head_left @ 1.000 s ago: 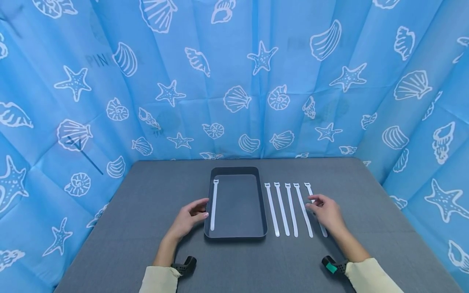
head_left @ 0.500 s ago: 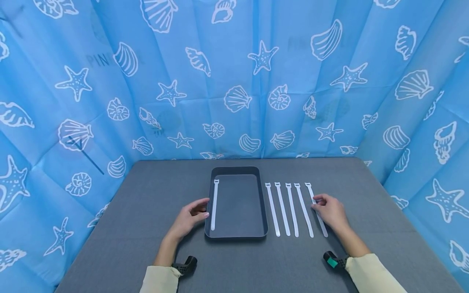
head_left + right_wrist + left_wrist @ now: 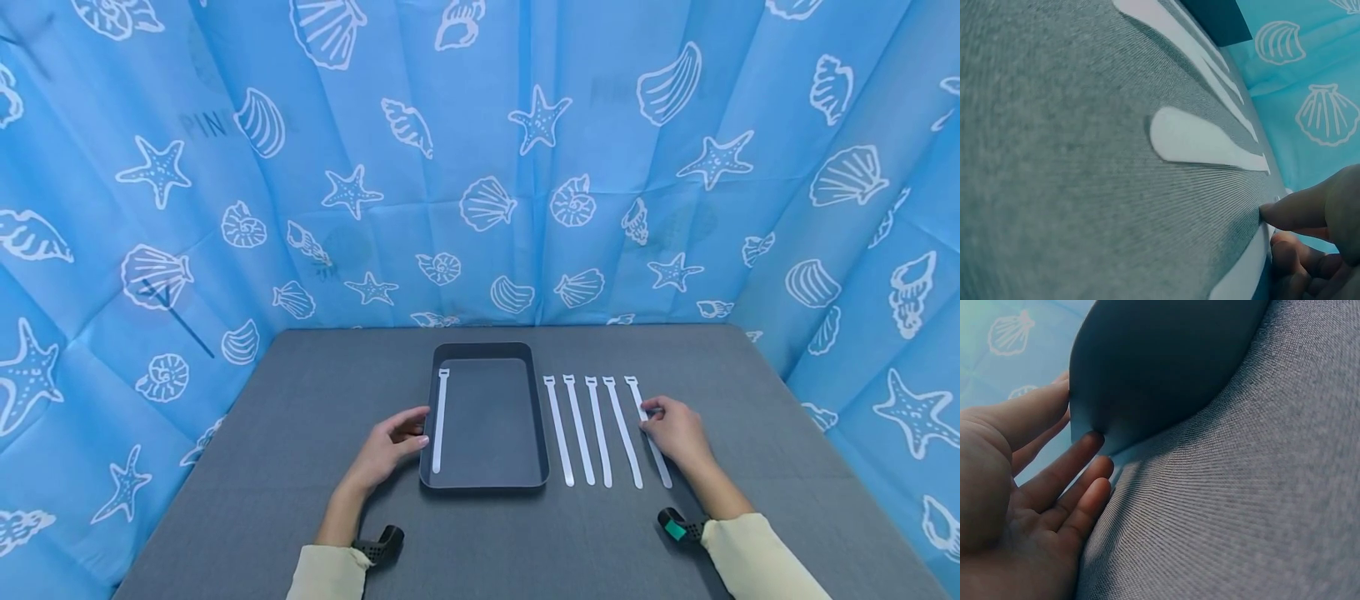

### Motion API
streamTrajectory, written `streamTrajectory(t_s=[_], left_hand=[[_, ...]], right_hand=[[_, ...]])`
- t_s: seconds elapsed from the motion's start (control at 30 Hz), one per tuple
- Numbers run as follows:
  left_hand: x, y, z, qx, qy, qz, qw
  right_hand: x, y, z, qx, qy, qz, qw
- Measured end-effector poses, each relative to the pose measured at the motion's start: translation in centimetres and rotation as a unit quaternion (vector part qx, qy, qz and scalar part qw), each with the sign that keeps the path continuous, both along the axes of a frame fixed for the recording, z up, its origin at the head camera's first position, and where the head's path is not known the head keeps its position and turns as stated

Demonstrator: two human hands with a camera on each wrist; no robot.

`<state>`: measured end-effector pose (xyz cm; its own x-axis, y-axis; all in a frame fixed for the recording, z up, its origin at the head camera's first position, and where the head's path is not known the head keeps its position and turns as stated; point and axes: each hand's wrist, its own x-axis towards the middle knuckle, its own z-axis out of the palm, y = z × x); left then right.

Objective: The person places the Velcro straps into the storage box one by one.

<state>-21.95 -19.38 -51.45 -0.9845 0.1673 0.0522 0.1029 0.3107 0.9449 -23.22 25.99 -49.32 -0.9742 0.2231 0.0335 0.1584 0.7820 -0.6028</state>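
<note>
Head view, curtain: blue, softly creased cloth (image 3: 480,167), printed with white shells and starfish.
Table: covered in grey fabric (image 3: 337,367), shown as finely ribbed weave in both wrist views.
Tray: dark, smooth and shallow (image 3: 491,433), a rectangle with rounded corners and raised walls.
Left hand: placed at the tray's left wall (image 3: 382,450), which is touched by loosely spread fingers.
Right hand: much the nearer to the rightmost strap (image 3: 675,429), which is spanned by thumb and forefinger, set slightly apart; whether it is pinched cannot be told.
Rightmost strap: laid flat on the table (image 3: 658,463), partly covered by the hand, its long axis pointed away from the person and tilted leftward at the far end.
Other straps: four laid between tray and hand (image 3: 599,429), one laid lengthwise inside the tray (image 3: 440,421); all white and slim, rounded at the near end.
Strap heads: small, slotted, at the far ends (image 3: 632,379).
</note>
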Motion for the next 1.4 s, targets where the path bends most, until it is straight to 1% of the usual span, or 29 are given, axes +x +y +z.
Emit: streamTrajectory(t_s=[0.23, 0.53, 0.7, 0.9, 1.07, 1.4], left_hand=[[-0.02, 0.03, 0.09, 0.000, 0.001, -0.001, 1.0000], [0.00, -0.01, 0.09, 0.004, 0.003, -0.006, 1.0000], [0.02, -0.07, -0.12, 0.005, 0.010, -0.008, 0.9999], [0.02, -0.08, -0.01, 0.006, 0.010, -0.009, 0.9999], [0.02, -0.12, -0.03, 0.005, 0.010, -0.007, 0.9999], [-0.05, -0.09, -0.07, 0.003, 0.009, -0.010, 0.9999]], right_hand=[[0.06, -0.14, -0.03, 0.001, -0.007, -0.007, 1.000], [0.35, -0.27, -0.02, -0.005, 0.003, -0.013, 1.000], [0.23, -0.28, -0.05, -0.005, 0.003, -0.016, 1.000], [0.17, -0.37, -0.20, 0.000, 0.007, -0.020, 1.000], [0.06, -0.39, -0.30, 0.001, 0.010, -0.015, 1.000], [0.24, -0.25, -0.15, -0.002, 0.001, 0.013, 1.000]])
